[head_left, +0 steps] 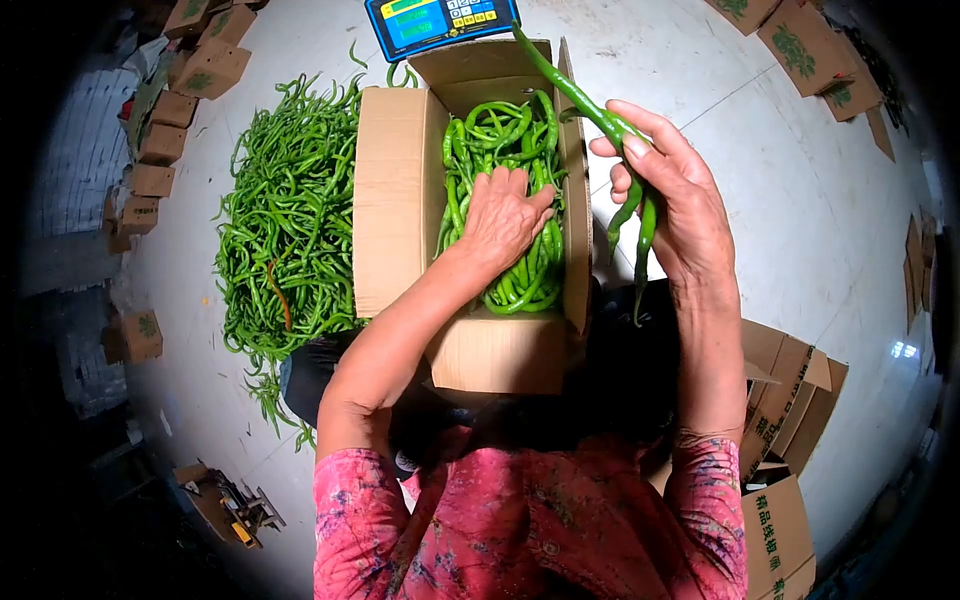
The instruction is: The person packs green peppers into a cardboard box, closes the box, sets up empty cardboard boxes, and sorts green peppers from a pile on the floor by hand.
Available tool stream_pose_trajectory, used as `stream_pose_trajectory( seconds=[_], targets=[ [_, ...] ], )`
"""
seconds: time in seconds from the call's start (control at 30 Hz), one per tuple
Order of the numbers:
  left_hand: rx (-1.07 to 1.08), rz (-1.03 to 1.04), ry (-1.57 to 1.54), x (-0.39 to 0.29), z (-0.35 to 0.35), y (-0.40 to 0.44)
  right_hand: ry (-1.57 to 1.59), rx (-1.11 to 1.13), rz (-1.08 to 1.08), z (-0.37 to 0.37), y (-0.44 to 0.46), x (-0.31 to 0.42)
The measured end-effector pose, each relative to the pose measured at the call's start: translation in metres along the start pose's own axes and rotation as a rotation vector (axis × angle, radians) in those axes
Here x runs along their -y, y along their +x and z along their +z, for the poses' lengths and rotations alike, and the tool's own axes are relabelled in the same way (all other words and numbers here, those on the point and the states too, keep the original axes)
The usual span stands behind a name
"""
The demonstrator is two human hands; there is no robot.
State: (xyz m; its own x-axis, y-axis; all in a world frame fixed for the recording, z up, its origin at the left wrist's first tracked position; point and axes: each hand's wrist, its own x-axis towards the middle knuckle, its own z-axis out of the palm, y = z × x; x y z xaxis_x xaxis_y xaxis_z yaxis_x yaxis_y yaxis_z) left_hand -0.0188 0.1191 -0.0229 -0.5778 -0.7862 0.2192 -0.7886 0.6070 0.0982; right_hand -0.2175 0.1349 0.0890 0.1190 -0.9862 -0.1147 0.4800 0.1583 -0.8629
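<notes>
- Peppers, long and green [520,275], fill the open carton [390,200] at the centre of the frame, many of them curved along its walls.
- Left hand [500,222] reaches into that carton from below, back of the hand up, fingers bent and touching the contents; the fingertips are hidden, so whether they grip anything cannot be told.
- Right hand [690,200], right of centre, is closed on a small bunch of green peppers [570,90], pinched between thumb and fingers; one end points to the upper middle of the frame, while the others hang below the palm.
- Loose pile of green peppers [285,210] on the pale floor [790,200], left of the carton, with one reddish pepper [279,295] in its lower part.
- Digital scale [430,28], blue-edged, at the top middle, just beyond the carton.
- Cardboard boxes [215,68] at the upper left, more boxes [805,50] at the upper right.
- Printed cartons [780,530] at the lower right.
</notes>
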Motion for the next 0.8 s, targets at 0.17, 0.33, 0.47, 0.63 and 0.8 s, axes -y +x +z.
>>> stream_pose_trajectory(
  seconds=[0.17, 0.33, 0.47, 0.63, 0.8],
  targets=[
    [-0.093, -0.208, 0.119, 0.035, 0.011, 0.013, -0.014, -0.015, 0.019, -0.004, -0.003, 0.000],
    [0.012, -0.101, -0.013, 0.019, 0.013, 0.001, -0.003, -0.016, 0.008, -0.005, -0.001, -0.001],
    [0.052, -0.378, -0.028, 0.027, 0.015, 0.016, -0.026, -0.029, 0.004, -0.006, -0.004, 0.000],
    [-0.108, -0.217, -0.137, 0.025, 0.019, 0.010, -0.024, 0.008, 0.010, -0.002, 0.000, -0.001],
    [-0.075, -0.284, -0.207, 0.015, 0.032, 0.026, -0.024, 0.024, 0.027, -0.001, 0.001, -0.001]
  ],
)
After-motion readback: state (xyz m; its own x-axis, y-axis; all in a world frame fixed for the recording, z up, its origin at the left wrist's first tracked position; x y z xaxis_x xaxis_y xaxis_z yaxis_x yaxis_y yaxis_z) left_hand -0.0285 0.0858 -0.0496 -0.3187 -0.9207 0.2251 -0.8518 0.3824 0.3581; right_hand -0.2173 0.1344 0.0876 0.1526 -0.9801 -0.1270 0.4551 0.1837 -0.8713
